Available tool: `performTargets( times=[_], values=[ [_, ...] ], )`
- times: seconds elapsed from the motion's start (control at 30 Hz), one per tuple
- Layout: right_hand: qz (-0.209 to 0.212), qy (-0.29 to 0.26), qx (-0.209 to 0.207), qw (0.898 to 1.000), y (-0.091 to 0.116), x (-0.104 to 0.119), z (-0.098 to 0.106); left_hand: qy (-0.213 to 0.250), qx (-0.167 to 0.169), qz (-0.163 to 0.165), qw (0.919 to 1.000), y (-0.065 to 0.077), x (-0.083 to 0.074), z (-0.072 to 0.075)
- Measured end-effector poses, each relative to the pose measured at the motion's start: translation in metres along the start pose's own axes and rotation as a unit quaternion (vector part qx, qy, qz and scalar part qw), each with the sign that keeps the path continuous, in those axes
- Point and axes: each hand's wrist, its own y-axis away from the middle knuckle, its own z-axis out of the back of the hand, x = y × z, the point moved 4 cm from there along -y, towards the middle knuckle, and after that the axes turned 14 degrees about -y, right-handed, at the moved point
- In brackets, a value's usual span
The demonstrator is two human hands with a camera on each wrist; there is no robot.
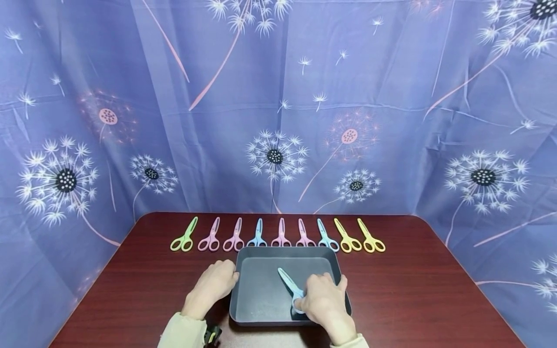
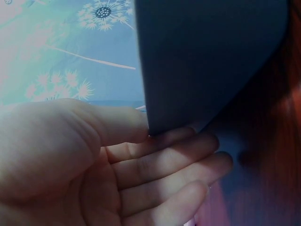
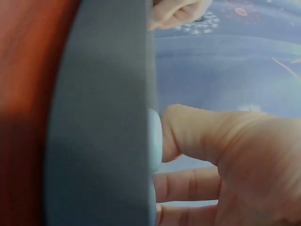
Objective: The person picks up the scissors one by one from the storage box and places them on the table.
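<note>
A dark grey rectangular tray [image 1: 256, 295] lies on the table near its front edge. My left hand [image 1: 218, 279] grips its left rim; in the left wrist view, the thumb and fingers close on the edge of the dark tray wall [image 2: 188, 70]. Inside the tray, light blue scissors [image 1: 287, 280] lie at a slant, closed blades pointing to the far left. My right hand [image 1: 324, 297] holds them by the handles over the tray's right side. The right wrist view shows a bit of the pale blue handle [image 3: 155, 141] at the thumb, the remainder hidden behind the tray wall.
Beyond the tray, several closed scissors form a row: green [image 1: 184, 237] at the left end, then pink and blue ones, with two yellow scissors [image 1: 370, 237] at the right. A dandelion-print curtain [image 1: 226, 145] hangs behind the dark red wooden table [image 1: 413, 285].
</note>
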Motion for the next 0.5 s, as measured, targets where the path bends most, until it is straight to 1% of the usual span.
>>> performTargets(
  times=[0.23, 0.37, 0.5],
  values=[
    [0.027, -0.041, -0.007, 0.999, 0.003, 0.003, 0.028, 0.0, -0.001, -0.001, 1.0, -0.001, 0.001, 0.002],
    [0.035, -0.047, -0.034, 0.998, 0.004, -0.003, 0.046, -0.002, -0.001, 0.0, 1.0, -0.002, 0.001, -0.001],
    [0.029, -0.051, -0.053, 0.997, 0.003, -0.013, 0.063, -0.002, 0.0, -0.003, 1.0, 0.0, 0.0, -0.002]
  ],
)
